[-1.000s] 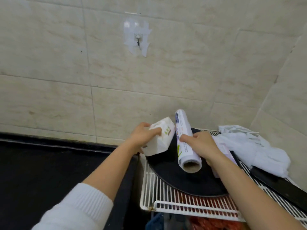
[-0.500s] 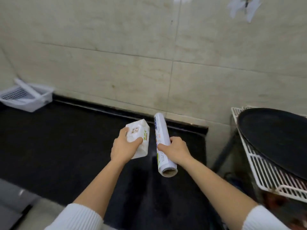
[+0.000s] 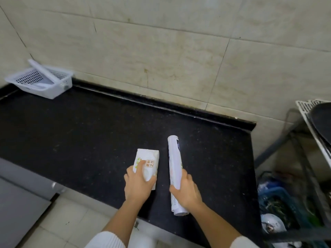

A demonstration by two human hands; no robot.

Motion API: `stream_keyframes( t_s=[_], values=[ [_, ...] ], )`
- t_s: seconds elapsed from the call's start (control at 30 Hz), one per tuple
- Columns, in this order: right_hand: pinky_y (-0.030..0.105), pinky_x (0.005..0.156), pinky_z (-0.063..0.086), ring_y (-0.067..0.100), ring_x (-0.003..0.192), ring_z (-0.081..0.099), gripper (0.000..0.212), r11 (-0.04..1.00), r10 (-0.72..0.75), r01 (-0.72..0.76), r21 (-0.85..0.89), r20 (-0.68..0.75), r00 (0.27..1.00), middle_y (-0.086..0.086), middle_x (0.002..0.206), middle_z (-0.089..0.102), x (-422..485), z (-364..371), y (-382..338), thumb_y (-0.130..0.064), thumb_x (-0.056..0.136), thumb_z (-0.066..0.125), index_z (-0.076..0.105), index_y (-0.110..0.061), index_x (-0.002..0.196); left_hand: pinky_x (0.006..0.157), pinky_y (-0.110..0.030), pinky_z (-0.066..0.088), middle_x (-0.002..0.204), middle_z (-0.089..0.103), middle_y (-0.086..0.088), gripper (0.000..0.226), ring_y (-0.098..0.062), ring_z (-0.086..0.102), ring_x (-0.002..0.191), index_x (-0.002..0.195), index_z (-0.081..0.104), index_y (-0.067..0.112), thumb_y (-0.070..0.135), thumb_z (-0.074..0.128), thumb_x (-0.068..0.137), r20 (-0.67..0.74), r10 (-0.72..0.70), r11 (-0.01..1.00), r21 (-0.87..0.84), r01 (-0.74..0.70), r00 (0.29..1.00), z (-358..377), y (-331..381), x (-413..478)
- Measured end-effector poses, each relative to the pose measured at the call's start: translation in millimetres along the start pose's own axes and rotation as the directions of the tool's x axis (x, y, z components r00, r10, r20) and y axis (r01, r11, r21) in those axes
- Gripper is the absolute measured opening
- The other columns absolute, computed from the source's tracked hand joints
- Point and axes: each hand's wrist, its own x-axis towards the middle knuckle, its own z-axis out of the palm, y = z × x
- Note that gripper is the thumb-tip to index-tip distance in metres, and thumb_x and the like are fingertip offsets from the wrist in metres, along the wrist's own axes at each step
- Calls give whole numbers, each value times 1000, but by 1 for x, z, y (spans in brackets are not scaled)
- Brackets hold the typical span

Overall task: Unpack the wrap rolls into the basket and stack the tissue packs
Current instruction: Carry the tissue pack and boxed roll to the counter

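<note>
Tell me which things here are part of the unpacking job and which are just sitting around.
Part of the job:
tissue pack, under the left hand
wrap roll, gripped by the right hand
white basket, far left on the counter

Just there:
wire rack
dark pan on it

Both items have moved from the wire rack point(image 3: 304, 111) at the right to the black countertop point(image 3: 89, 133). The left hand point(image 3: 138, 187) now presses the tissue pack point(image 3: 148, 161) flat onto it. The right hand point(image 3: 186, 192) lays the wrap roll point(image 3: 174, 163) down just right of the pack.
</note>
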Motion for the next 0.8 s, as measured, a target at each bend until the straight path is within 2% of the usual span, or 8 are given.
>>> stream_keyframes(
  t_s=[0.1, 0.17, 0.23, 0.3, 0.37, 0.5, 0.63, 0.8],
  values=[
    [39, 85, 51, 28, 108, 56, 70, 999, -2, 3, -49, 5, 1000, 9, 124, 47, 0, 4, 1, -45, 85, 57, 25, -16, 140, 80, -37, 44, 137, 28, -4, 72, -24, 32, 119, 141, 24, 40, 48, 61, 80, 36, 15, 1000, -6, -15, 999, 2, -5, 0],
    [41, 85, 51, 27, 109, 56, 70, 998, -1, 2, -67, 24, 1000, 8, 125, 46, 3, 0, 0, -51, 84, 58, 27, -16, 137, 95, -46, 41, 140, 28, -7, 67, -27, 28, 124, 138, 30, 36, 54, 58, 80, 46, 11, 998, 58, -14, 999, 1, 0, 3],
    [40, 83, 51, 27, 111, 55, 72, 998, -10, 12, -64, 18, 1000, 8, 128, 44, 8, -12, 0, -57, 84, 56, 29, -16, 137, 109, -54, 25, 145, 26, -11, 58, -31, 21, 133, 130, 42, 29, 59, 52, 82, -4, 32, 987, 158, -31, 999, -5, 15, 10],
    [38, 83, 48, 28, 115, 53, 74, 999, -25, 22, -45, -56, 998, 9, 135, 41, 15, -38, 3, -58, 86, 52, 28, -15, 141, 112, -55, 20, 147, 26, -13, 49, -31, 18, 135, 121, 51, 23, 56, 49, 85, -50, 99, 983, 163, -90, 994, -12, 43, 19],
    [40, 86, 48, 29, 116, 53, 68, 997, -61, 54, -49, -152, 986, 10, 137, 42, 21, -73, 3, -54, 89, 50, 31, -14, 141, 109, -52, 27, 147, 29, -15, 45, -32, 21, 135, 122, 52, 20, 49, 50, 88, -65, 186, 977, 117, -178, 980, -18, 76, 26],
    [41, 90, 49, 27, 118, 52, 60, 992, -124, 105, -73, -355, 926, 8, 135, 46, 17, -174, 21, -51, 92, 48, 35, -16, 139, 100, -49, 39, 143, 33, -14, 43, -32, 24, 133, 125, 50, 17, 42, 49, 90, -39, 407, 913, 22, -406, 913, -8, 180, 17],
    [42, 96, 45, 27, 123, 49, 55, 985, -155, 91, -150, -501, 851, 8, 137, 47, -5, -279, 57, -43, 93, 50, 37, -14, 139, 99, -47, 37, 140, 36, -13, 40, -31, 26, 133, 123, 53, 16, 39, 51, 90, -25, 596, 801, -47, -597, 803, 13, 286, -18],
    [41, 92, 45, 30, 122, 47, 58, 975, -150, 6, -222, -636, 757, 10, 134, 48, -42, -387, 130, -38, 88, 55, 38, -13, 137, 105, -44, 34, 140, 38, -14, 39, -30, 27, 135, 123, 53, 16, 34, 53, 88, -30, 707, 692, -172, -701, 706, 52, 389, -82]
  ],
)
